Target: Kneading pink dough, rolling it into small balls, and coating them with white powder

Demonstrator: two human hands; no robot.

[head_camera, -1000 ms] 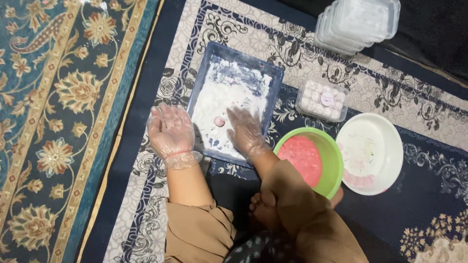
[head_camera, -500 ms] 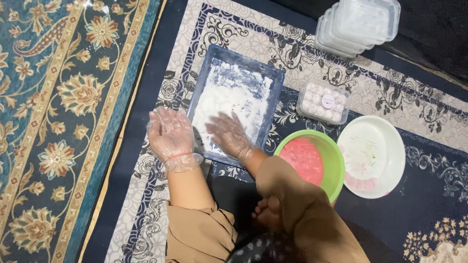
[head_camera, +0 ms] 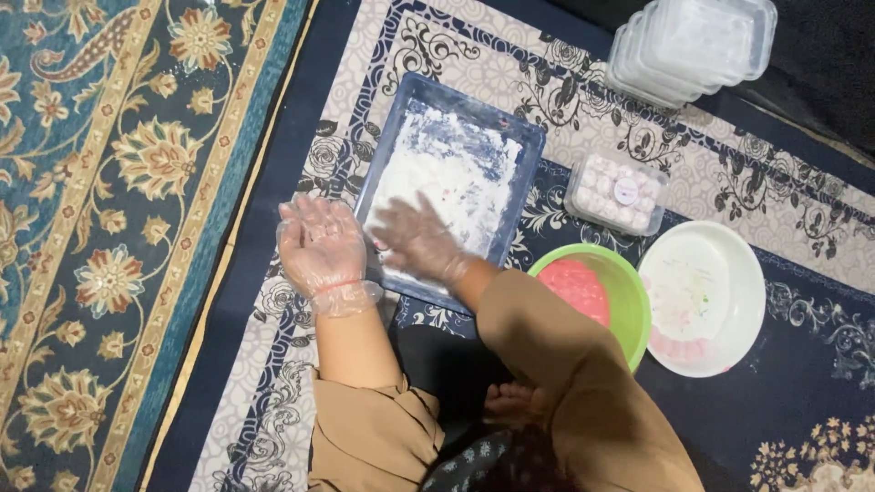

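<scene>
Both hands wear thin clear plastic gloves. Her-or-his left hand (head_camera: 321, 244) hovers flat and wide open, fingers spread, holding nothing, just beside the near left corner of the blue tray (head_camera: 524, 196), above the patterned carpet (head_camera: 137, 182). The right hand (head_camera: 421, 241) is also spread open and lies palm down inside the tray, its fingers pressed into the white flour (head_camera: 451, 178) near the tray's front edge; it grips nothing that can be seen. That tray is rectangular and shallow, sitting tilted on the pale bordered rug (head_camera: 583, 100) directly ahead of the person; the powder covers most of its floor unevenly, with bare blue streaks at the far left corner. Just right of the tray stands a small clear box of pale pink round sweets (head_camera: 617, 191). Nearer the person, a green bowl of pink dough (head_camera: 629, 314) touches a white bowl (head_camera: 729, 273), and a stack of clear lidded containers (head_camera: 693, 46) sits further off at the upper right.
</scene>
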